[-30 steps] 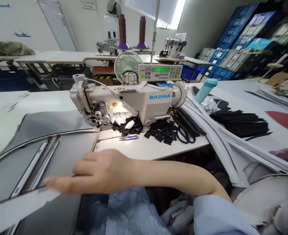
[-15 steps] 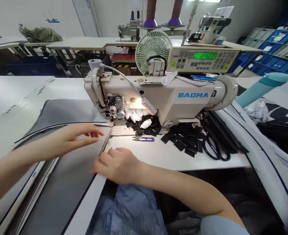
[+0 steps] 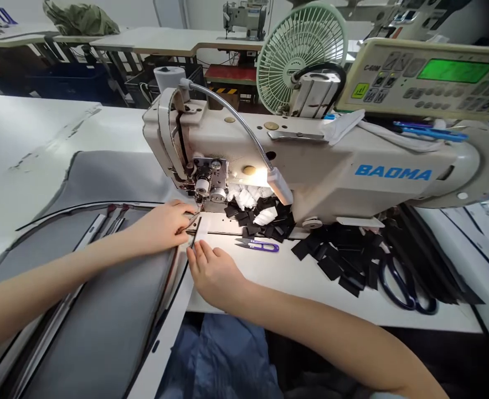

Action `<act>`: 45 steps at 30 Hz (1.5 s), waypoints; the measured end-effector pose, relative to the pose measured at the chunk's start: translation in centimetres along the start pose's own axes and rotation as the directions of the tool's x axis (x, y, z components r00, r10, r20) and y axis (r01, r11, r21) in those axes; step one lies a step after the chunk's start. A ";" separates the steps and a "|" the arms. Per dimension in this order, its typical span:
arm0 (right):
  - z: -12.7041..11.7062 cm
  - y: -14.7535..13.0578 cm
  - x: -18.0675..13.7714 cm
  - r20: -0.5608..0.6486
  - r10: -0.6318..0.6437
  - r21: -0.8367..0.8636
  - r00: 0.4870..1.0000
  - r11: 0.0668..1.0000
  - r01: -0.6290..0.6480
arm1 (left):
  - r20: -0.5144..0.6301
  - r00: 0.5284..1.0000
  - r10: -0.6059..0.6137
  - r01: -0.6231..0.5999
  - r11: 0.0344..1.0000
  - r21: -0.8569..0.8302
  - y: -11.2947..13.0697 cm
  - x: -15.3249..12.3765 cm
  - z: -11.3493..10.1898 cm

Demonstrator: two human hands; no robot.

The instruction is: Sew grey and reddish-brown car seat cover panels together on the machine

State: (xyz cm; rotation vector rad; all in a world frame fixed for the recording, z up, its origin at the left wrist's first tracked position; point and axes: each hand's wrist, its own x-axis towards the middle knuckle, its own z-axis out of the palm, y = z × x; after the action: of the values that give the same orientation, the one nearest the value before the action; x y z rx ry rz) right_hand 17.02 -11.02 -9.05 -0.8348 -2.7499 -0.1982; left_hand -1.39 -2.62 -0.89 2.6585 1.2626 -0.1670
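A grey fabric panel [image 3: 111,316] with dark piped edges lies on the left of the table, its corner close under the needle of the sewing machine [image 3: 310,160]. My left hand [image 3: 165,226] rests on that corner, thumb and fingers closed about the panel's edge beside the needle. A long white strip [image 3: 163,343] with a black edge runs along the panel's right side toward the presser foot. My right hand [image 3: 217,274] grips this strip near its upper end, fingertips together and thumb hidden underneath. Purple thread snips [image 3: 261,245] lie just right of my right hand.
Black fabric pieces [image 3: 344,263] and white scraps [image 3: 244,197] lie under the machine arm. Dark-handled scissors [image 3: 408,288] are at the right, beside stacked black strips [image 3: 431,255]. A lit lamp [image 3: 279,185] bends over the bed, with a fan [image 3: 298,61] behind.
My left hand has come down and right onto the panel's corner. My right hand has moved right and up with the white strip, bringing it to the needle area. The view has moved closer.
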 end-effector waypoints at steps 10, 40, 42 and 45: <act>1.3 2.2 4.3 -0.015 -0.008 -0.081 1.000 0.997 0.007 | 0.070 0.993 -0.097 0.119 0.857 -0.501 -4.2 0.0 -0.5; 0.9 1.3 3.7 -0.051 -0.001 -0.046 0.999 0.999 -0.001 | -0.015 0.999 0.034 -0.035 0.991 -0.128 -1.1 0.1 1.4; 1.0 1.2 3.9 -0.067 0.000 -0.084 0.998 0.996 -0.005 | -0.014 0.999 0.040 -0.041 0.991 -0.128 -1.1 0.1 1.4; 1.1 1.3 4.0 -0.078 -0.024 -0.101 0.997 0.995 0.016 | -0.023 0.999 0.048 -0.050 0.990 -0.134 -1.2 0.0 1.3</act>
State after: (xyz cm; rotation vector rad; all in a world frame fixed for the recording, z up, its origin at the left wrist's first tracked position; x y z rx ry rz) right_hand 14.31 -7.67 -8.88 -0.8064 -2.6940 -0.3675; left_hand -2.32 -2.22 -2.31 2.5790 1.1693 -0.0460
